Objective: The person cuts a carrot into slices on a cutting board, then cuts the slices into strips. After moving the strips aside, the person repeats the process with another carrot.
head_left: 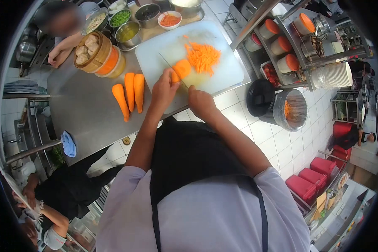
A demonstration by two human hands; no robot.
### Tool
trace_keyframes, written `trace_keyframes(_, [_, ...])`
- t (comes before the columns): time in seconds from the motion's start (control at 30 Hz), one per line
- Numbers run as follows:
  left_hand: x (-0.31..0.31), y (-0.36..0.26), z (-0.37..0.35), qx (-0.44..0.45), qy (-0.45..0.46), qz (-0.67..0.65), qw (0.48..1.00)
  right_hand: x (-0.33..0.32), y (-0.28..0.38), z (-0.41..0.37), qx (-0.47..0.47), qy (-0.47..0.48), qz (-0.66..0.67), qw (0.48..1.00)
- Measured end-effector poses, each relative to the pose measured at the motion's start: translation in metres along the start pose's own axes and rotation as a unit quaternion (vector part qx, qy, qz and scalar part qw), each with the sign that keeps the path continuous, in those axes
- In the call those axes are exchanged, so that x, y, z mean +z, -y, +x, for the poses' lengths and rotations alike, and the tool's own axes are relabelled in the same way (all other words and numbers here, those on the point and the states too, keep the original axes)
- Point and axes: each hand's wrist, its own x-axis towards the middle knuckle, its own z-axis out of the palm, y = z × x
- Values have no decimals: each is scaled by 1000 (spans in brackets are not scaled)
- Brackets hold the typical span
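My left hand (164, 89) presses down on a peeled carrot piece (182, 68) lying on a white cutting board (226, 71). Just to its right, my right hand (200, 103) grips the handle of a knife (172, 67); the thin blade runs up and left across the board beside the carrot piece. A pile of shredded carrot (203, 56) lies on the board beyond the piece. Three whole peeled carrots (130, 93) rest on the steel counter (84, 113) left of the board.
A bamboo steamer of dumplings (89, 50) sits on an orange tub, with several metal bowls (128, 33) behind the board. Another person's hand (57, 56) rests at the counter's far left. A lined bin (291, 110) and a shelf of orange-lidded containers (287, 63) stand right. A blue cloth (68, 143) hangs at the counter edge.
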Motion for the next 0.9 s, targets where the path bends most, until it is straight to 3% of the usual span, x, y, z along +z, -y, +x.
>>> trace_keyframes(0.07, [0, -6, -3, 5, -35, 51, 998, -1, -2, 2, 8, -8, 17, 1000])
trace_keyframes(0.23, [0, 3, -7, -26, -45, 33, 998, -4, -3, -3, 22, -16, 38, 999])
trace_keyframes(0.47, [9, 5, -11, 5, -84, 50, 995, -17, 3, -26, -2, -120, 87, 989])
trace_keyframes(0.67, [-1, -4, -5, -8, -66, 81, 994, -30, -7, -53, 28, -149, 112, 982])
trace_keyframes(0.77, [-12, -18, 0, 37, -80, 146, 985, -19, -24, -69, 50, -156, 113, 980])
trace_keyframes(0.9, [-16, -21, 18, 99, -19, 167, 981, -13, -40, -99, 77, -153, 125, 977])
